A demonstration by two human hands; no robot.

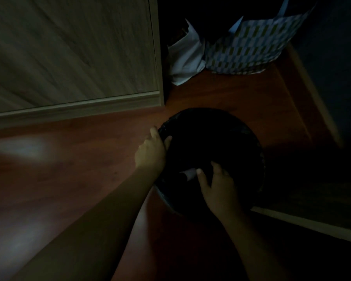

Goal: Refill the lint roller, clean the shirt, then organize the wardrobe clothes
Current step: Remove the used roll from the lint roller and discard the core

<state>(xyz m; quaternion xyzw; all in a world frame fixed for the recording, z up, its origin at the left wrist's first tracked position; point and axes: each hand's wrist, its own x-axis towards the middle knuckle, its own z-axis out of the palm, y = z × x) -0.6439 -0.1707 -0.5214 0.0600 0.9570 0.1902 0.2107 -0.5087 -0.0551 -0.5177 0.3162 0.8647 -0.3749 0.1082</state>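
Note:
The scene is dim. A round black bin [241, 134] lined with a dark bag stands on the reddish wooden floor. My left hand [151, 153] grips the bin's left rim, fingers curled over the edge. Over the bin's near side my right hand [219, 185] hovers with fingers spread. Just left of its thumb, inside the bin's opening, is a small pale paper piece [188, 173], possibly a used lint sheet or roll core. Whether the thumb touches it is unclear. The bin's inside is too dark to see.
A light wood wardrobe door [73, 49] fills the upper left, its base reaching the floor. Behind the bin stand a white plastic bag [187, 57] and a patterned paper bag [251, 47]. A pale skirting strip [312, 224] runs at the lower right.

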